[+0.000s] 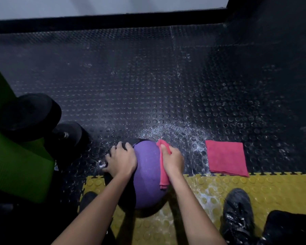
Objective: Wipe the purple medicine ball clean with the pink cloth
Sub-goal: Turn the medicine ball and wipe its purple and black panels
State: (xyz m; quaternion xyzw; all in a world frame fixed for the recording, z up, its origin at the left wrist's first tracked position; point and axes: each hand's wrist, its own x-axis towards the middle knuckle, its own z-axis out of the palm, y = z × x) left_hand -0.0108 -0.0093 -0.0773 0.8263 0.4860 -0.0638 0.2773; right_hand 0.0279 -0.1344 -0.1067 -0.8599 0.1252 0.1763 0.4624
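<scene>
1. The purple medicine ball (147, 172) sits on the floor between the person's two forearms, straddling the seam where the black studded mat (148, 76) meets the yellow studded tile (210, 188).
2. The pink cloth (164, 175) is bunched lengthwise and lies against the ball's right flank. One end pokes out beyond the knuckles and the other hangs out below the wrist.
3. The right hand (172, 160) grips this cloth, fingers curled round it and thumb laid along its top, holding it to the ball.
4. The left hand (121, 159) lies across the ball from that grip, flat on the ball's dark left panel with fingers splayed, holding nothing.
5. White speckles (175, 131) dust the mat just beyond the gripping hand.
6. A second folded pink cloth (226, 158) lies flat on the mat to the right of the grip, apart from the ball.
7. A black shoe (237, 214) rests on the yellow tile, nearer the person than the grip and to its right.
8. Far to the left of the grip, past the other hand, a black dumbbell (30, 115) lies at the edge of a green mat (16, 170).
</scene>
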